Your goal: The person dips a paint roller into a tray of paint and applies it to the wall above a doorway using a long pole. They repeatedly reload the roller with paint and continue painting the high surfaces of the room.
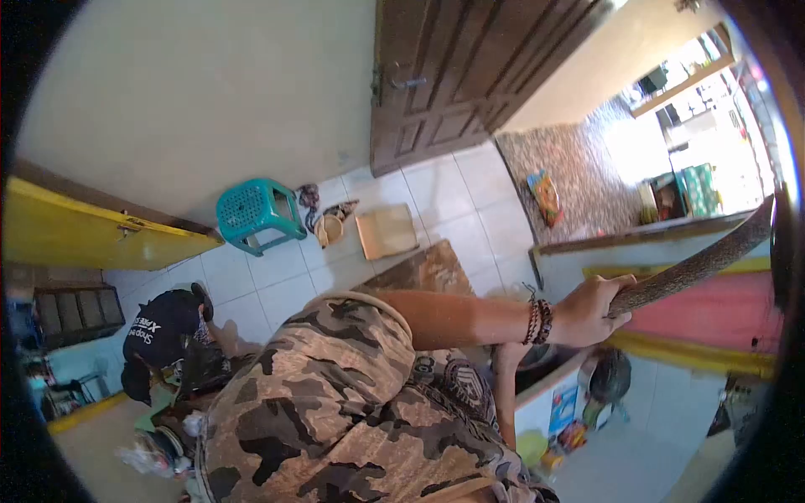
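Nearest the camera is a camouflage shirt (335,402), and its bottom part is cut off. The left hand (587,312) reaches out to the right of the view, with dark bracelets (539,322) on the wrist. Its fingers are curled around one end of a long, dark, bumpy thing (696,261). This thing slants up to the right side, where its far end gets lost in the dark edge. I cannot tell what it is.

The right forearm (506,394) shows under the left one. The right hand is hidden, so I cannot tell if it is open or closed.

Just beyond are a dark round tub (541,356), partly covered by the left arm, and a white surface (537,412) with a blue packet (563,409). A black bundle (610,375) is near the packet, too blurry to name.

On the tiled floor (239,298) are a brown board (432,267), partly hidden by the arm, a pale flat thing (386,231), a small tan basket (329,230) and a green stool (262,214). At the lower left, another person (159,335) in a dark shirt bends down, hands hard to see.

Farthest are a brown door (453,84) and a very bright, washed-out window (713,126).
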A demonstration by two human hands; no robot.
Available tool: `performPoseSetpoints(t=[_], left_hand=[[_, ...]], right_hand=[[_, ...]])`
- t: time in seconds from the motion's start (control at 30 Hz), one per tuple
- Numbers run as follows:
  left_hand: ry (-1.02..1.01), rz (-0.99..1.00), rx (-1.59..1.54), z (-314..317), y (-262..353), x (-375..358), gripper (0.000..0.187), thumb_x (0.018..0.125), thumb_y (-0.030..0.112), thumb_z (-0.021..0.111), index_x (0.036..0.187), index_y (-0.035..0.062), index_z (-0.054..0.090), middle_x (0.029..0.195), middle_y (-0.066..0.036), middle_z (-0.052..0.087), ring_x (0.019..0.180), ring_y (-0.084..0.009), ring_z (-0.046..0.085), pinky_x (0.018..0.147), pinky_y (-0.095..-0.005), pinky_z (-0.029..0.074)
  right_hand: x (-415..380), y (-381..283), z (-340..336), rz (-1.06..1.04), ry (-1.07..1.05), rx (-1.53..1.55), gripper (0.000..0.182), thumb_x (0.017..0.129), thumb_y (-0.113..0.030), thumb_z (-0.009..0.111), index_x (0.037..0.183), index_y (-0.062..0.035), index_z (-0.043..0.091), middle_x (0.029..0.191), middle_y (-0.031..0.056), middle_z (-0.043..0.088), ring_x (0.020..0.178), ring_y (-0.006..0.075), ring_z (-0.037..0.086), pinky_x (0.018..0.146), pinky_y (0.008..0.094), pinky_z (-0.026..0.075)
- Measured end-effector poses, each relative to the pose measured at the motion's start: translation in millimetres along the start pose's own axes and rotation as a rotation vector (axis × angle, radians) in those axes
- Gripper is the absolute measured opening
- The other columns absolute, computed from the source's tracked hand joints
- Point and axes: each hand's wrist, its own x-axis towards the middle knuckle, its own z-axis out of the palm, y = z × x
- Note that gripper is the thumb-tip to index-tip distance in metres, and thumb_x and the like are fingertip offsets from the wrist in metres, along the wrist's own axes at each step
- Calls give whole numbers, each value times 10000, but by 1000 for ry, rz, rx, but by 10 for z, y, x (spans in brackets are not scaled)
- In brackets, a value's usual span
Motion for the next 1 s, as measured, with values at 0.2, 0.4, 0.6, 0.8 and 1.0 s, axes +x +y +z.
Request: performPoseSetpoints(t=[0.2, 0.4, 0.6, 0.8, 1.0], left_hand=[[53, 57, 276, -82, 82, 464, 369, 794, 135, 644, 1083, -37, 491, 660, -151, 538, 624, -194, 570, 594, -325, 447], [20, -39, 239, -243, 268, 690, 478, 830, 242, 657, 1171, -21, 450, 822, -68, 597, 807, -111, 562, 740, -277, 453], [49, 94, 240, -156, -44, 822, 408, 807, 218, 671, 1081, -18, 481, 924, -105, 580, 870, -152, 547, 810, -304, 437], [-75, -170, 72, 108, 4, 675, 436, 848, 308, 638, 1118, -10, 510, 963, -42, 596, 797, -73, 536, 749, -251, 459], [-446, -265, 181, 264, -57, 694, 588, 887, 319, 575, 1303, 19, 287, 1037, -76, 533, 921, -153, 522, 819, -292, 432]], right_hand=[[772, 61, 271, -352, 10, 214, 350, 803, -95, 617, 1096, 30, 472, 1024, 89, 551, 920, 174, 542, 793, 313, 453], [1058, 249, 439, 88, -305, 168, 237, 778, -110, 675, 924, 31, 552, 857, 50, 589, 795, 131, 551, 695, 297, 449], [1118, -582, 396, -49, -250, 11, 193, 722, -136, 695, 778, 16, 590, 752, 49, 609, 686, 137, 554, 585, 302, 437], [1287, -795, 219, -272, -7, 32, 392, 775, -308, 675, 891, 46, 554, 729, 97, 560, 657, 177, 527, 576, 327, 430], [936, -1300, 35, -211, 262, 138, 389, 779, -332, 685, 683, -8, 491, 605, -15, 429, 565, 110, 385, 479, 306, 337]])
